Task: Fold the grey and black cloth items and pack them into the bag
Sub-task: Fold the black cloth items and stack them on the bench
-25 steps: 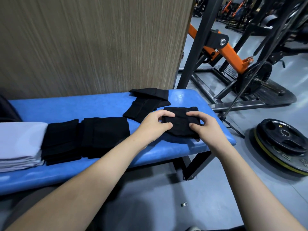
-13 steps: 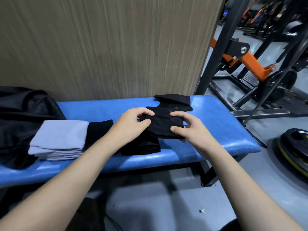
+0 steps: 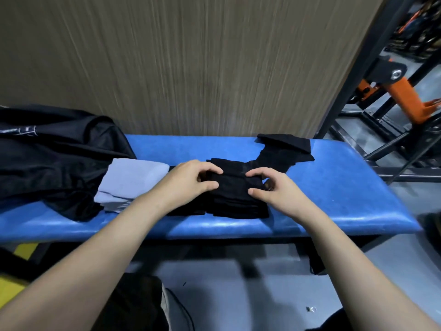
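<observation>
A folded black cloth (image 3: 232,185) sat on top of a stack of black cloths (image 3: 236,207) near the middle of the blue bench (image 3: 334,187), towards its near edge. The left hand (image 3: 191,181) held the cloth's left end, fingers curled over the top edge and thumb pressed against the near side. The right hand (image 3: 272,187) pinched the right end in the same way, fingertips on top and thumb below. Both forearms reached in from the near side and covered the near left part of the stack.

Just left of the stack, partly behind the left wrist, lay a pile of folded grey cloths (image 3: 128,181). Left of that, a black bag (image 3: 52,158) slumped over the left end of the bench, its dark fabric touching the grey pile and hanging over the near edge. To the far right of the stack, more black cloth (image 3: 286,149) lay loosely on the bench, one piece overlapping another close to the far edge.

Behind the bench stood a wood-grain panel (image 3: 191,63), which closed off the far side. To the right, a black and orange gym machine (image 3: 401,91) stood on the grey floor (image 3: 238,295). A small pale object (image 3: 311,308) lay on the floor below the bench; what it was could not be told. A yellow patch (image 3: 23,250) showed at the near left.
</observation>
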{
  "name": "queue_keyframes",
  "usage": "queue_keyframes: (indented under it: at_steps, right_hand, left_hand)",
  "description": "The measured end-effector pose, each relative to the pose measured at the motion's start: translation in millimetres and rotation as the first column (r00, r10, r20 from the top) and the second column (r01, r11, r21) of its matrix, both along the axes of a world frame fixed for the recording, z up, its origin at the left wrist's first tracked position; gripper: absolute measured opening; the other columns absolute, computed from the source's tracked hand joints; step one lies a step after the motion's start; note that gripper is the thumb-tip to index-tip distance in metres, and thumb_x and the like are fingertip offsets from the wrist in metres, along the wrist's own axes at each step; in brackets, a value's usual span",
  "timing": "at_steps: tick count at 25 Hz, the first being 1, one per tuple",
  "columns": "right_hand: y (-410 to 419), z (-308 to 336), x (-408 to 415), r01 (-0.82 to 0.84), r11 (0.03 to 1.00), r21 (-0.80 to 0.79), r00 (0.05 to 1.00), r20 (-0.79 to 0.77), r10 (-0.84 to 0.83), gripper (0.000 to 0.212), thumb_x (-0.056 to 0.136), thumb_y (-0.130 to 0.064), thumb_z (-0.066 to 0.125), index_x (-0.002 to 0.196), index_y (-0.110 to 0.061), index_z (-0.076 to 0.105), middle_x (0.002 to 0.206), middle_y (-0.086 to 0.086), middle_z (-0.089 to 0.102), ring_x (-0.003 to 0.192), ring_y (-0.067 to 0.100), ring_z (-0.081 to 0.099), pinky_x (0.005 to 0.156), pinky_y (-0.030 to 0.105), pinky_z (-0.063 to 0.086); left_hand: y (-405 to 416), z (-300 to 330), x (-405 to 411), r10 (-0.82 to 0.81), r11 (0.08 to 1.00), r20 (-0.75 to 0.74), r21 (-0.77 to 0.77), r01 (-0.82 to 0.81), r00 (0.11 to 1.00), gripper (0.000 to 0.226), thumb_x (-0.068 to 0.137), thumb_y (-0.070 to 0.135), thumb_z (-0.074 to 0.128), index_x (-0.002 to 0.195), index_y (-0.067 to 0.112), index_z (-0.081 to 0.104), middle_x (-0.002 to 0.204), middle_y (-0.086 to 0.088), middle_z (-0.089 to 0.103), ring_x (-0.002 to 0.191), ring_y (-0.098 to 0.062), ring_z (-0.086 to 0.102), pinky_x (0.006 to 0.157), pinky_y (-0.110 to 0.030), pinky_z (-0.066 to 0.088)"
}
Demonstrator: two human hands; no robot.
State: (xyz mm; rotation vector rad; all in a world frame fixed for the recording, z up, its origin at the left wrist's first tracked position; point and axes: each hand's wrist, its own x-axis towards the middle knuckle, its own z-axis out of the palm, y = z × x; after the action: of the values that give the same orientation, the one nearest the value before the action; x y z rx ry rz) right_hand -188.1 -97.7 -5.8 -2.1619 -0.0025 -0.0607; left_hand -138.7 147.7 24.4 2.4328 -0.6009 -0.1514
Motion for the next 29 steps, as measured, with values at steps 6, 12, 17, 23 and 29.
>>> queue_keyframes:
  at_steps: [6,12,17,23,29]
  right_hand:
    - [-9,-9,-1,-0.011,0.992,-0.124,1.0,-0.011,0.01,0.031,0.085,-0.024,0.075,0.112,-0.034,0.066,0.105,-0.007,0.055,0.079,0.005,0.055,0.073,0.007,0.039]
    - [-20,-10,-7,-0.042,0.991,-0.125,0.999,-0.013,0.041,0.03,0.088,-0.024,0.072,0.115,-0.034,0.064,0.104,-0.008,0.045,0.091,0.001,0.05,0.081,0.009,0.038]
    - [-11,-16,-8,-0.06,0.92,-0.388,0.988,0.108,0.11,0.042,0.089,-0.041,0.066,0.13,-0.039,0.055,0.154,-0.008,0.023,0.142,0.007,0.019,0.115,0.03,0.018]
    - [-12,-13,-4,-0.067,0.898,-0.436,0.989,0.093,0.119,0.061,0.084,-0.068,0.041,0.14,-0.043,0.044,0.163,-0.013,0.014,0.151,0.007,0.002,0.122,0.036,0.008]
    - [-7,-20,-2,-0.153,0.857,-0.492,0.983,0.012,0.182,0.069,0.089,-0.069,0.032,0.153,-0.042,0.025,0.165,-0.016,0.005,0.15,0.0,-0.007,0.124,0.039,0.003]
  left_hand:
    - [-12,-3,0,-0.035,0.998,0.054,0.056,0.032,0.998,0.033,0.091,0.036,0.067,0.124,0.038,0.063,0.098,0.008,0.058,0.096,-0.011,0.047,0.082,-0.024,0.032]
    - [-23,-1,3,-0.042,0.995,0.061,0.093,0.036,0.997,0.036,0.09,0.037,0.068,0.126,0.039,0.063,0.107,0.009,0.061,0.107,-0.013,0.05,0.086,-0.025,0.034]
    - [-12,0,7,-0.082,0.972,0.283,0.234,0.014,0.956,0.035,0.087,0.049,0.067,0.121,0.046,0.06,0.11,0.012,0.038,0.103,-0.01,0.034,0.095,-0.029,0.031]
    - [-8,-3,5,-0.119,0.969,0.324,0.243,0.04,0.939,0.038,0.093,0.055,0.051,0.129,0.044,0.055,0.123,0.018,0.039,0.114,-0.008,0.036,0.099,-0.028,0.028]
    - [-23,-13,0,-0.243,0.926,0.315,0.358,0.122,0.917,0.078,0.088,0.065,0.004,0.156,0.03,0.018,0.165,0.014,0.004,0.151,-0.004,-0.001,0.123,-0.029,0.0]
